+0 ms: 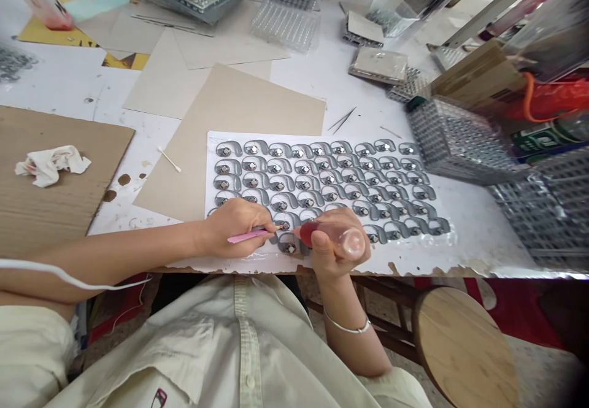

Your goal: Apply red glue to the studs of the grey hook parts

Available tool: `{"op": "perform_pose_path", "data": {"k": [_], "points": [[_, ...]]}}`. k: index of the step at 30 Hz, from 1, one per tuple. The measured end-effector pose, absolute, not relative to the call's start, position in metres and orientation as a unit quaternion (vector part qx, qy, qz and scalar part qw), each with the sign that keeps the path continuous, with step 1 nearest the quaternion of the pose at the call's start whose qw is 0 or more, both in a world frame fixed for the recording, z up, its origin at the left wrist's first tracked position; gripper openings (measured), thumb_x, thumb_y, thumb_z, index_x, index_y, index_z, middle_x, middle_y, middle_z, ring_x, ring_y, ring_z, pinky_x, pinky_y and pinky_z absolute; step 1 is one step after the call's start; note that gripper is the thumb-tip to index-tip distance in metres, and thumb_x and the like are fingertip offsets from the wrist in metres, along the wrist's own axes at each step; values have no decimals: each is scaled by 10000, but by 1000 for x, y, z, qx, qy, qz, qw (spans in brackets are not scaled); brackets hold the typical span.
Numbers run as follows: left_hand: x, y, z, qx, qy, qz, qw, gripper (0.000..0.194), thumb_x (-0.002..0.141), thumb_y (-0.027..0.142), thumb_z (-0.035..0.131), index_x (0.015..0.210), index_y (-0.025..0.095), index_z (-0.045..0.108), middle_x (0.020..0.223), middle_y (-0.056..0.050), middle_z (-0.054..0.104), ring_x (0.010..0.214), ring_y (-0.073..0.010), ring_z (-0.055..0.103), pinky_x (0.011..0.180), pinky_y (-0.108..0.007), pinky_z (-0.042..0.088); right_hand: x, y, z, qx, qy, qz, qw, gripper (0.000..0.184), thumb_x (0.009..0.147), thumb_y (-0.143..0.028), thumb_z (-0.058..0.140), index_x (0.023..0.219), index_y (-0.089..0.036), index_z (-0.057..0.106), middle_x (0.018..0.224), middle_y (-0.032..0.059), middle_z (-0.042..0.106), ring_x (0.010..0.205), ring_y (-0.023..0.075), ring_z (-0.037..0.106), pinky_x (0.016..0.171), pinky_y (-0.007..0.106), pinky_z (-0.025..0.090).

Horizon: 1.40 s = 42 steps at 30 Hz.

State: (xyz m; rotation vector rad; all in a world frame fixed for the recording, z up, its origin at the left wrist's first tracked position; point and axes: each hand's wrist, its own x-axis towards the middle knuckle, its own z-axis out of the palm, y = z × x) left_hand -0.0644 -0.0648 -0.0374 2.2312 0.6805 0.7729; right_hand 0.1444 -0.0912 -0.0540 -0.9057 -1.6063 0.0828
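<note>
Head view: the tray of grey parts (322, 178) lies at the table's near edge (460, 267), with bare table to its right. The left hand (234, 227), closed, grips a pink tool (251, 235) lying left-to-right, tip pointing right at a front-row part; the right hand (334, 242) is wrapped around a small bottle (343, 240), nozzle pointing left.

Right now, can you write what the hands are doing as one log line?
left hand: holds pink tool, tip at a grey part | right hand: grips small bottle | sheet of parts on table
</note>
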Motion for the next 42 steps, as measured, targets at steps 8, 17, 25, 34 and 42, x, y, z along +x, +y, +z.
{"op": "perform_pose_path", "data": {"k": [8,17,25,34,42], "points": [[-64,-63,-41,854,252,318,327,95,780,115,569,803,146,656,783,-27,717,700,-134,666,625,-213,479,145,-90,-56,-382,-696,42,607,120,820,-277,638,796,-185,565,694,6,583,615,154,524,560,329,448],[-64,-63,-40,852,256,315,330,96,781,114,573,805,146,661,788,-27,720,707,-133,670,638,-216,483,145,-89,-56,-387,-700,34,598,131,825,-307,625,822,-191,564,688,3,581,602,157,531,560,335,448],[-64,-63,-39,855,253,310,329,86,779,106,580,797,156,648,771,-12,715,687,-122,661,636,-215,477,148,-91,-59,-388,-669,64,630,185,807,-354,647,770,-182,591,665,24,583,606,179,528,558,354,434],[-65,-62,-41,851,256,310,338,101,767,112,584,814,154,663,759,-12,710,664,-118,645,623,-214,462,146,-89,-59,-391,-696,45,600,159,806,-328,646,845,-191,575,717,15,592,626,172,542,564,343,449],[-65,-63,-40,850,261,304,342,113,780,117,561,813,160,659,763,-16,709,672,-122,645,625,-217,465,145,-88,-61,-396,-698,29,596,147,827,-330,616,847,-196,559,719,17,587,626,174,552,565,353,468]]}}
